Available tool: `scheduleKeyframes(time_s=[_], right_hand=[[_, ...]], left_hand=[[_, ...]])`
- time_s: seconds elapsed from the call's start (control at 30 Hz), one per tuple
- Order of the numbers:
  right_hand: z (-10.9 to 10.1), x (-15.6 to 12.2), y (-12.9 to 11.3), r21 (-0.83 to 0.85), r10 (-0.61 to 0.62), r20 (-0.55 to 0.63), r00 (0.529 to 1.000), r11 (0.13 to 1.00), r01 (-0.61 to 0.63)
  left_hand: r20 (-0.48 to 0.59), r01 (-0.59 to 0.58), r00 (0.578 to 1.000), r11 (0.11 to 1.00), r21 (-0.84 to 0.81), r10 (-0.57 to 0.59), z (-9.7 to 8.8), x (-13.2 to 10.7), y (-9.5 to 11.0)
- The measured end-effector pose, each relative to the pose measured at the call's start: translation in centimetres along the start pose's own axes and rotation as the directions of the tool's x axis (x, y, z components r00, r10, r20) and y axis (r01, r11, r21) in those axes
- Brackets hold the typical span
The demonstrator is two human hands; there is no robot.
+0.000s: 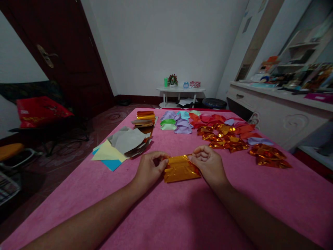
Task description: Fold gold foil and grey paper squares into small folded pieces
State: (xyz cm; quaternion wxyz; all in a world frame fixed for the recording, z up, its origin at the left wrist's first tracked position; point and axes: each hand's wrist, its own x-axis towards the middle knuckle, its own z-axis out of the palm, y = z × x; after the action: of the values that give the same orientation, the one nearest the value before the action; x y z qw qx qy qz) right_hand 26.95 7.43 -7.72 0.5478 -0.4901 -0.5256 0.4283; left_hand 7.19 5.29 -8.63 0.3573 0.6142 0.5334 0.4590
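A folded sheet of shiny gold foil paper (pixel 182 170) lies low over the pink tabletop in front of me, creased across its width. My left hand (pixel 153 165) pinches its left edge between thumb and fingers. At the upper right corner, my right hand (pixel 209 163) grips the foil the same way, its other fingers curled. Left of my hands is a loose stack of grey paper sheets (pixel 130 140), with a pale yellow sheet (pixel 108 151) and a blue sheet (pixel 112 164) partly under it.
Folded gold foil pieces (pixel 225 137) and red paper pieces (pixel 208 119) spread over the table's right side. Purple folded papers (pixel 183 125) and green ones (pixel 168 124) sit at the far middle. Gold strips (pixel 145 115) are stacked far left. Beyond stands a small white table (pixel 180 89).
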Motion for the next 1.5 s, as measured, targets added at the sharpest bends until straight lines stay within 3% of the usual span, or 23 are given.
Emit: scheduleKeyframes(time_s=[0.17, 0.33, 0.73, 1.03, 1.23, 1.5], right_hand=[[-0.01, 0.19, 0.49, -0.038, 0.022, 0.035, 0.999, 0.999, -0.021], [-0.09, 0.27, 0.33, -0.008, 0.030, 0.031, 0.999, 1.000, -0.030], [0.07, -0.03, -0.06, -0.011, 0.042, 0.052, 0.998, 0.999, -0.041], [-0.17, -0.15, -0.27, 0.037, 0.054, 0.069, 0.996, 0.998, -0.057], [-0.08, -0.17, 0.02, -0.003, 0.088, 0.102, 0.991, 0.996, -0.088], [0.08, -0.07, 0.53, -0.105, 0.052, 0.127, 0.991, 0.994, -0.038]], left_hand=[[0.033, 0.074, 0.997, 0.997, -0.038, -0.072, -0.13, 0.38, -0.09], [-0.019, 0.034, 0.999, 0.997, -0.064, -0.035, -0.41, 0.43, 0.53], [-0.006, -0.025, 1.000, 0.999, -0.030, 0.025, -0.38, 0.14, 0.04], [0.009, -0.001, 1.000, 0.996, -0.092, 0.002, -0.31, 0.07, 0.59], [0.048, -0.004, 0.999, 0.999, 0.045, 0.002, -0.34, -0.03, 0.42], [0.116, -0.137, 0.987, 0.958, 0.251, 0.110, -0.28, -0.19, 0.03]])
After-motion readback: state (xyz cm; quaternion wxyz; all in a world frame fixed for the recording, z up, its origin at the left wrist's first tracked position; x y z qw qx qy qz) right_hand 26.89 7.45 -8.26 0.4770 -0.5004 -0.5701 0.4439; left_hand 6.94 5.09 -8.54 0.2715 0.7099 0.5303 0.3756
